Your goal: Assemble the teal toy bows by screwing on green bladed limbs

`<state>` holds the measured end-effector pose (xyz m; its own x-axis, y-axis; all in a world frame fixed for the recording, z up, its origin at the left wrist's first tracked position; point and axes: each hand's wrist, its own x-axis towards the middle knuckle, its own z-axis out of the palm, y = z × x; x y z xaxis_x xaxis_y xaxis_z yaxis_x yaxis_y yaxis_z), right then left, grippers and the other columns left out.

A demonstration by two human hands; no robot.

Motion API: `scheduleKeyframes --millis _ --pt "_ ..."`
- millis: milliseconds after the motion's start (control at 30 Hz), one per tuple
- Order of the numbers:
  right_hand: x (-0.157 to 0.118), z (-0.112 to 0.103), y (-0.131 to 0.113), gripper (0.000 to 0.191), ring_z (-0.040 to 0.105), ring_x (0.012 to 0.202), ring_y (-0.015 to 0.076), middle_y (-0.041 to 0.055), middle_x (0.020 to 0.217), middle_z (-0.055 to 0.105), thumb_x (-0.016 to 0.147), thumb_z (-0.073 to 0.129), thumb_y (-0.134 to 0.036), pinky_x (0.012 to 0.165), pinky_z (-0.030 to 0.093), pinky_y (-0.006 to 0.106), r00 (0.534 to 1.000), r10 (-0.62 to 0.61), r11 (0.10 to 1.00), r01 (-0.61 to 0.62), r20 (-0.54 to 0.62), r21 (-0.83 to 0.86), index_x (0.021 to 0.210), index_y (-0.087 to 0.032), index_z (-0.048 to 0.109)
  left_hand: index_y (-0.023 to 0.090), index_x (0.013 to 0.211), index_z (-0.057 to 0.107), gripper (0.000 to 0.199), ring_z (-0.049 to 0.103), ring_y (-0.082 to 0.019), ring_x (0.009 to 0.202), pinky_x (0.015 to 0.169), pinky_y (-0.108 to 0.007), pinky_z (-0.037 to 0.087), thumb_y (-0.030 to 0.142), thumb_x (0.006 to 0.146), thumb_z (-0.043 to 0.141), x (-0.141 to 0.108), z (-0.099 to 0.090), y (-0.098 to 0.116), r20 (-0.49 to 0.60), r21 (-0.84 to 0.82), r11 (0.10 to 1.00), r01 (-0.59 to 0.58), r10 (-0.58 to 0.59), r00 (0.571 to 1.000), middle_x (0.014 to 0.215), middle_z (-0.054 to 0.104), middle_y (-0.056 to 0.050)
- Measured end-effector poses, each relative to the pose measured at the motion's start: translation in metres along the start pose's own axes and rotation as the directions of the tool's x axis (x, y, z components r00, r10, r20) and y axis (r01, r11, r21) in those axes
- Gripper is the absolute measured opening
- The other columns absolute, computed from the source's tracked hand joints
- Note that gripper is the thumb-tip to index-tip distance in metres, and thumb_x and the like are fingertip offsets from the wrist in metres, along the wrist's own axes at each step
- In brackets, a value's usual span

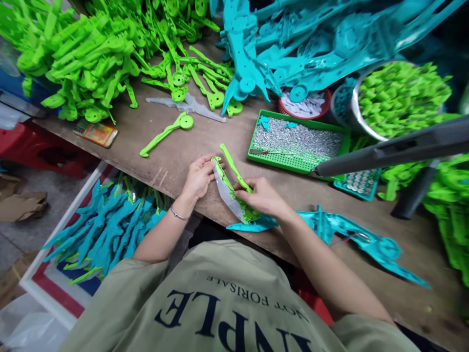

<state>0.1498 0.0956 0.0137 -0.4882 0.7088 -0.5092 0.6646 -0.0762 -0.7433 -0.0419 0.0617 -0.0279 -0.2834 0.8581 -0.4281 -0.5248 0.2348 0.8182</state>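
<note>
My left hand (200, 178) pinches the far end of a green plastic part with a translucent white blade-shaped piece (227, 196) along its side. Fingers of my right hand (263, 195) close on the near part of this assembly, where a slim green arm (231, 164) also sticks out past them. Exactly how the two green pieces join is hidden by the right hand. Just under the assembly's near end lies a long blue plastic part (331, 225) on the table. A loose green arm with a round end (166, 132) rests beyond my left hand.
Green parts (88, 63) pile up at the far left, blue parts (264, 54) at the back. A green tray (300, 144) holds small metal pieces and a screwdriver. A dark power tool (395, 144) juts in from the right. Finished-looking blue pieces (106, 230) fill a box below.
</note>
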Motion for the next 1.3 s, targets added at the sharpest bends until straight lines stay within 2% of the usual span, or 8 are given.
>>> scheduleKeyframes --millis 100,633,800,900,1067,1133,1200,1300 --pt "0.0 -0.003 0.002 0.025 0.051 0.052 0.0122 -0.0002 0.06 0.065 0.076 0.065 -0.025 0.05 0.037 0.024 0.998 0.012 0.999 -0.014 0.054 0.038 0.092 -0.015 0.081 0.017 0.101 0.067 0.019 0.076 -0.023 0.102 0.101 -0.047 0.058 0.017 0.084 0.075 0.0 0.0 0.0 -0.001 -0.003 1.0 0.006 -0.006 1.0 0.101 0.078 -0.007" --pt "0.01 0.001 -0.003 0.008 0.047 0.048 0.0098 -0.0045 0.054 0.056 0.066 0.075 -0.019 0.047 0.034 0.023 0.99 0.128 0.99 -0.131 0.057 0.052 0.072 -0.017 0.072 0.018 0.103 0.066 0.023 0.076 -0.025 0.105 0.099 -0.048 0.059 0.017 0.081 0.076 -0.001 -0.002 0.001 0.004 -0.01 1.0 0.014 -0.014 1.0 0.1 0.077 -0.007" --pt "0.012 0.0 0.005 0.009 0.051 0.053 0.0109 -0.003 0.059 0.06 0.069 0.073 -0.021 0.051 0.037 0.024 0.994 0.05 0.997 -0.056 0.097 0.061 0.077 -0.017 0.072 0.017 0.103 0.067 0.021 0.076 -0.023 0.103 0.099 -0.046 0.06 0.015 0.083 0.074 0.0 0.0 0.001 -0.018 -0.005 1.0 0.02 -0.02 1.0 0.098 0.077 -0.005" --pt "0.009 -0.004 0.012 0.023 0.058 0.064 0.0141 0.0001 0.073 0.068 0.072 0.074 -0.028 0.06 0.044 0.027 0.992 -0.033 0.997 0.023 0.123 0.075 0.091 -0.016 0.073 0.018 0.105 0.067 0.022 0.076 -0.023 0.104 0.1 -0.045 0.059 0.015 0.084 0.073 0.0 0.001 0.001 -0.02 0.001 1.0 0.022 -0.021 1.0 0.098 0.078 -0.005" --pt "-0.008 -0.014 0.016 0.057 0.067 0.088 0.0233 0.0103 0.105 0.075 0.084 0.068 -0.047 0.078 0.05 0.035 0.979 -0.189 0.982 0.188 -0.078 -0.027 0.131 -0.015 0.064 0.017 0.104 0.069 0.019 0.076 -0.026 0.106 0.103 -0.048 0.057 0.017 0.086 0.072 0.0 0.0 0.001 -0.015 0.005 1.0 0.021 -0.021 1.0 0.1 0.078 -0.008" --pt "-0.018 -0.017 0.015 0.059 0.068 0.091 0.0241 0.0111 0.109 0.075 0.091 0.058 -0.048 0.082 0.05 0.036 0.96 -0.238 0.97 0.229 -0.15 -0.08 0.142 -0.018 0.057 0.016 0.103 0.069 0.016 0.076 -0.026 0.105 0.103 -0.049 0.056 0.017 0.087 0.071 0.0 0.0 0.002 -0.023 -0.002 1.0 0.025 -0.025 0.999 0.101 0.078 -0.009" --pt "-0.026 -0.02 0.017 0.054 0.068 0.084 0.0235 0.0097 0.1 0.076 0.094 0.054 -0.045 0.078 0.048 0.035 0.953 -0.233 0.968 0.207 -0.192 -0.145 0.14 -0.017 0.059 0.015 0.102 0.069 0.012 0.076 -0.027 0.105 0.104 -0.05 0.056 0.018 0.09 0.068 0.0 0.0 0.003 -0.024 -0.013 0.999 0.035 -0.035 0.999 0.1 0.078 -0.01" --pt "-0.032 -0.021 0.022 0.042 0.066 0.077 0.0221 0.0068 0.09 0.076 0.086 0.06 -0.036 0.073 0.046 0.033 0.957 -0.2 0.968 0.16 -0.21 -0.192 0.123 -0.017 0.068 0.015 0.1 0.069 0.009 0.076 -0.026 0.104 0.103 -0.049 0.056 0.019 0.092 0.066 -0.001 0.001 0.005 -0.027 -0.031 0.998 0.048 -0.049 0.998 0.097 0.078 -0.01"
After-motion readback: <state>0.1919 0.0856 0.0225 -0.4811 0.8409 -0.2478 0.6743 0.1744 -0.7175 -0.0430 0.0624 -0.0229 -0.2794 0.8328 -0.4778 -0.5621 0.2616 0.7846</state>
